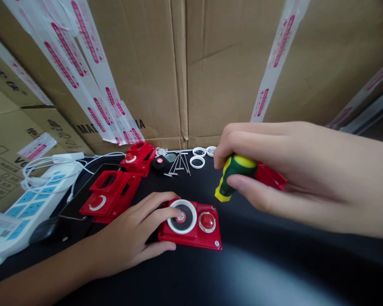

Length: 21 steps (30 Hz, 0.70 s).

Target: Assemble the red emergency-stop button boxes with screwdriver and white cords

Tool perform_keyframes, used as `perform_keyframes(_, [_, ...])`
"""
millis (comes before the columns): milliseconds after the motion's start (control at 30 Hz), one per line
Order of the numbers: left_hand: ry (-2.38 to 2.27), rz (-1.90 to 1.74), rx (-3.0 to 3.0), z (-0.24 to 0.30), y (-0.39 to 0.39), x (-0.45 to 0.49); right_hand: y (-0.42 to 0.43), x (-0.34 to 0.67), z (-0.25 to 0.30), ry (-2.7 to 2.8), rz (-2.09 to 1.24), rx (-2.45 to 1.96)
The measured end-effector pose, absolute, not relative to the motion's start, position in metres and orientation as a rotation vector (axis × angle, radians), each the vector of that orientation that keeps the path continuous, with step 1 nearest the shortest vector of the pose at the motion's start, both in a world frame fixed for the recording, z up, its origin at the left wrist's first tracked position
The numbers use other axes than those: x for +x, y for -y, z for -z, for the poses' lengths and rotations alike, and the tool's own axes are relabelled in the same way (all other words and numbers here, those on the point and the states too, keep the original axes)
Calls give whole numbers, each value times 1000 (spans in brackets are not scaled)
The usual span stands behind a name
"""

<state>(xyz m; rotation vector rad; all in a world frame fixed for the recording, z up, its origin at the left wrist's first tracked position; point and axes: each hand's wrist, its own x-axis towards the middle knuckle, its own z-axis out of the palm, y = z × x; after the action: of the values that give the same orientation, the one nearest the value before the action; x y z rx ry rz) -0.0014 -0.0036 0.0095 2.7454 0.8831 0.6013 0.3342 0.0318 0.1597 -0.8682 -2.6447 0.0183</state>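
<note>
A red plastic housing [194,240] lies on the black tabletop, with a white toothed ring around a dark disc [187,216] and a red dome button [207,221] on its face. My left hand [143,229] grips its left end, fingers over the top and dial, thumb along the near edge. In my right hand [261,170] is a green and yellow screwdriver [234,172], pointing down. Its tip meets a screw [213,208] at the far right corner. Another screw [216,243] sits in the near right corner.
More red housings [110,191] stand at the left. Behind are metal T-shaped pins [179,163], white rings [197,162] and a black round part [160,164]. A power strip [28,208] with white cables lies far left. Cardboard boxes [147,63] wall off the back. Something red [271,176] shows behind my right hand.
</note>
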Motion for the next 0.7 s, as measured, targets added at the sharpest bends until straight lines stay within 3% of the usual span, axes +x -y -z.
perform_keyframes(200, [-880, -597, 2752, -12, 3, -1, -34, 322, -157, 2518, 316, -1169])
perform_keyframes(700, [-877, -610, 2746, -11, 4, -3, -34, 333, -161, 2649, -15, -963])
